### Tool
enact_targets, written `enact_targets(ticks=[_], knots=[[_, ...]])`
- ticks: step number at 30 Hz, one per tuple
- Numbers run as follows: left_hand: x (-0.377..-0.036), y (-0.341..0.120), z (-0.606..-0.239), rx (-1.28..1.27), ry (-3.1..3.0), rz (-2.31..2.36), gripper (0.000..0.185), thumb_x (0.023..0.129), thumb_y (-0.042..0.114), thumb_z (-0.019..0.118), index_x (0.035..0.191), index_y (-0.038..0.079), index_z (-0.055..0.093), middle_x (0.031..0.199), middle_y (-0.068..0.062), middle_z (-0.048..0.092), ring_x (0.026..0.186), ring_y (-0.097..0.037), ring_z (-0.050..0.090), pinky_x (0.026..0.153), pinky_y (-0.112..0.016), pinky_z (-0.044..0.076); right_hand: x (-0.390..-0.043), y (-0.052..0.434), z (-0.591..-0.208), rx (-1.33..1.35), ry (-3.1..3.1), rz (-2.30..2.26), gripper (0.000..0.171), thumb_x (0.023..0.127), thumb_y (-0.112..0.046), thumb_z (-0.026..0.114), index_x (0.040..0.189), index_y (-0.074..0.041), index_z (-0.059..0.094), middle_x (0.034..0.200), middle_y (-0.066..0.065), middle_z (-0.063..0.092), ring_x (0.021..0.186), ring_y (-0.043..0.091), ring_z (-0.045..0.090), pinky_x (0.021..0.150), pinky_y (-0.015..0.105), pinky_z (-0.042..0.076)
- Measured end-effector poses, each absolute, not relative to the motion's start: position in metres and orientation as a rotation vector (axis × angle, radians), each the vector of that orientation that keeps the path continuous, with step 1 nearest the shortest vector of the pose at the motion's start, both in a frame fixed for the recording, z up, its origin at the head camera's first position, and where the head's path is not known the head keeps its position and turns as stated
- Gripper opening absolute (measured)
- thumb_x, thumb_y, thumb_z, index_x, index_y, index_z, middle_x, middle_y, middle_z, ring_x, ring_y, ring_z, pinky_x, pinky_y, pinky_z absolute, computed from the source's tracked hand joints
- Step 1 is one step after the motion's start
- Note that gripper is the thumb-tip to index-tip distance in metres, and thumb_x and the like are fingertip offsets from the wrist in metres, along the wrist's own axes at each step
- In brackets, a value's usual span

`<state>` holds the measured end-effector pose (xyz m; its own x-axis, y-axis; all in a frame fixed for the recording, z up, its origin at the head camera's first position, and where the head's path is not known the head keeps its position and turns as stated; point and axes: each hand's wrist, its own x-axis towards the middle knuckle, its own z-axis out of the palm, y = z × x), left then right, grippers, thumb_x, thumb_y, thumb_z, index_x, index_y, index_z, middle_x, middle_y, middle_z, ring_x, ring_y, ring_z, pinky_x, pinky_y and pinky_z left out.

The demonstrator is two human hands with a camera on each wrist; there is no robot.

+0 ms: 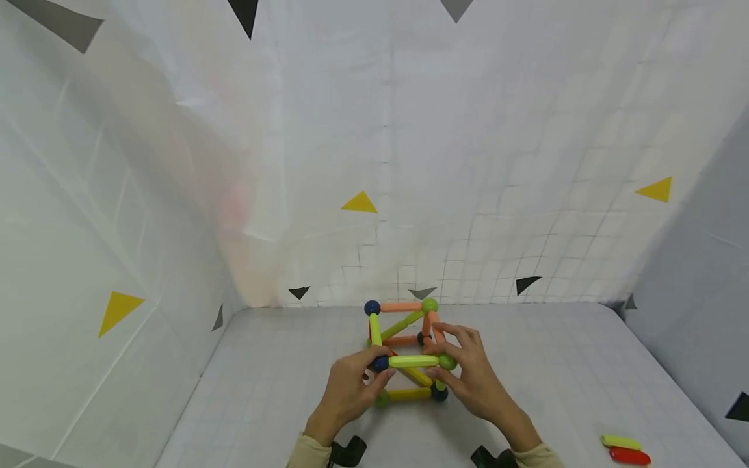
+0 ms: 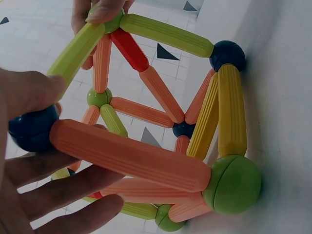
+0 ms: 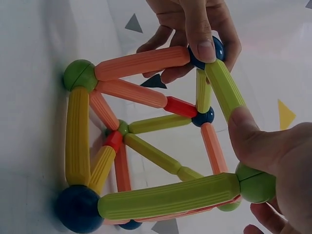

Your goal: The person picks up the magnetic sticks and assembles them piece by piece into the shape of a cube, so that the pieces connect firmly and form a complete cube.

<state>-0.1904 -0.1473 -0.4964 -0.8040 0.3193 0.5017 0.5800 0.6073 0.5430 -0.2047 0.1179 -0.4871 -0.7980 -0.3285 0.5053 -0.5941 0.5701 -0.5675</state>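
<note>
White walls [image 1: 526, 162] with faint squares are seen all around. Yellow, black and grey triangles [image 1: 359, 203] are stuck on them. The surface [image 1: 263, 390] is pale grey.

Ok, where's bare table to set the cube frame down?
Bare table lies left of the left hand, and between the right hand and the loose sticks. It is crowded mid-table around the rod-and-ball frame.

Table [image 1: 281, 390]: pale grey top with a faint grid, walled by white sheets at back and sides. On it: rod-and-ball frame [image 1: 407, 348], near the middle, its lower balls on the surface; green rod [image 1: 621, 442] and red rod [image 1: 629, 456], touching side by side near the front right corner.
</note>
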Motion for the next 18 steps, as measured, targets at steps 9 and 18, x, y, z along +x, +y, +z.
enact_targets(ticks=[9,18], knots=[[-0.19,-0.146,-0.495,-0.729,-2.483,-1.026,0.028,0.1,0.027,0.077,0.124,0.014,0.072,0.103,0.003,0.078,0.082,-0.003,0.069,0.064,-0.031,0.061,-0.207,0.114,-0.488,0.729,-2.462,1.068,0.03,0.084,-0.013,0.089,0.104,-0.03,0.074,0.153,0.009,0.056,0.137,0.034,0.041,0.103,0.07,0.041],[-0.188,-0.146,-0.494,-0.716,-2.491,-1.028,0.025,0.1,0.027,0.077,0.122,0.017,0.072,0.103,0.004,0.079,0.082,-0.003,0.069,0.064,-0.028,0.06,-0.204,0.136,-0.476,0.693,-2.515,1.073,0.066,0.081,-0.027,0.095,0.139,-0.025,0.065,0.161,0.01,0.047,0.139,0.035,0.039,0.1,0.072,0.044]])
